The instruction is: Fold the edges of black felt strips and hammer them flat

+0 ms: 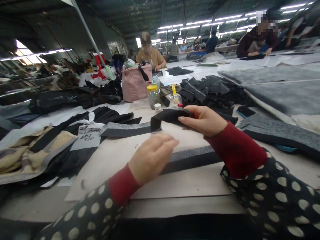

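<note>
Pale desk (172, 186) is partly covered by a stacked pile of black fabric pieces (210, 90). Above it, a black-and-grey padded strip (127, 129) is held up, its bent end grasped by the right hand (203, 121). The left hand (151, 158) is released, held open, palm down. Light and floppy, the strip is judged best taken by its flat ends.

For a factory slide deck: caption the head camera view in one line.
At a workshop table, the right hand holds a black fabric strip above the left hand.
</note>
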A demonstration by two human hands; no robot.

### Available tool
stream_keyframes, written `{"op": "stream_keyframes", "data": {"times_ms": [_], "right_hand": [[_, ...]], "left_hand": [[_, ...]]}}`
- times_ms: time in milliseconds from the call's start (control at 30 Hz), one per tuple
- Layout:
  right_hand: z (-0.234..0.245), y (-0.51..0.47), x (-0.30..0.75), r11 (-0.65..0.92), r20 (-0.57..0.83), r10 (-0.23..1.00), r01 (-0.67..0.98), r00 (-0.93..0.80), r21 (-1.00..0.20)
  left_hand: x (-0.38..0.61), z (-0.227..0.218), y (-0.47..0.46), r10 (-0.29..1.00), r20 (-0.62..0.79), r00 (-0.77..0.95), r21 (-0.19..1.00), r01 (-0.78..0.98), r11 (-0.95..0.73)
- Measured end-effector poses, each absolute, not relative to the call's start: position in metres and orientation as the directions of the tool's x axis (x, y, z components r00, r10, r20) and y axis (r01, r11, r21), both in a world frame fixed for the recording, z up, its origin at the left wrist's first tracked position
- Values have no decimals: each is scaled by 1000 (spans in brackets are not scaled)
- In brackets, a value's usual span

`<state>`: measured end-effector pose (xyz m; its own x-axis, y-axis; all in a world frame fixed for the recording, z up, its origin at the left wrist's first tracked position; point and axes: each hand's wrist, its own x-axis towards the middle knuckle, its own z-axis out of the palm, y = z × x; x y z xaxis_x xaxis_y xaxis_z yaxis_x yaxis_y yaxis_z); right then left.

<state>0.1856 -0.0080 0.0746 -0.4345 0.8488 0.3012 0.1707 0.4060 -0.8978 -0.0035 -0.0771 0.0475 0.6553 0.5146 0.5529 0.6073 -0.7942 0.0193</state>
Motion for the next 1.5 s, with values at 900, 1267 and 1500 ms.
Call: {"op": "stream_keyframes", "data": {"times_ms": [900,1267,1500], "right_hand": [[54,-55,235,659,599,733,556,-323,-506],[3,-68,274,205,259,966,548,22,-811],[-6,-74,282,101,139,988,416,63,-904]], "left_hand": [[-38,82,-39,791,240,563,362,704,-611],[-81,10,-26,967,4,254,927,363,-99],[-82,11,-31,942,-88,323,943,331,-26]]}}
